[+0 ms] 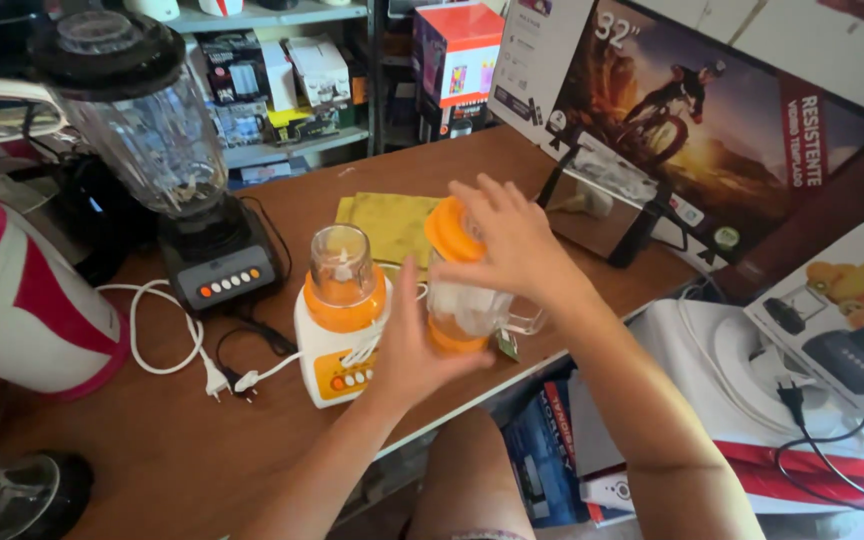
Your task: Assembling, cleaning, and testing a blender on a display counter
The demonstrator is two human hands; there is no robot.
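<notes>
Gripping the clear plastic blender jar (472, 305) from below with the left hand (412, 350), fingers wrapped around its orange base above the brown wooden table (282, 210); pressing the right hand (512, 245), closed over the round orange lid (449, 232), squarely downward, beside the white-and-orange blender base (337, 345).

The blender jug (472, 305) looks like clear glossy plastic under a smooth orange plastic lid (449, 230). The table (292, 200) is matt brown wood. The yellow cloth (387, 225) is soft and dull — the black blender's jar (157, 140) is shiny and transparent.
</notes>
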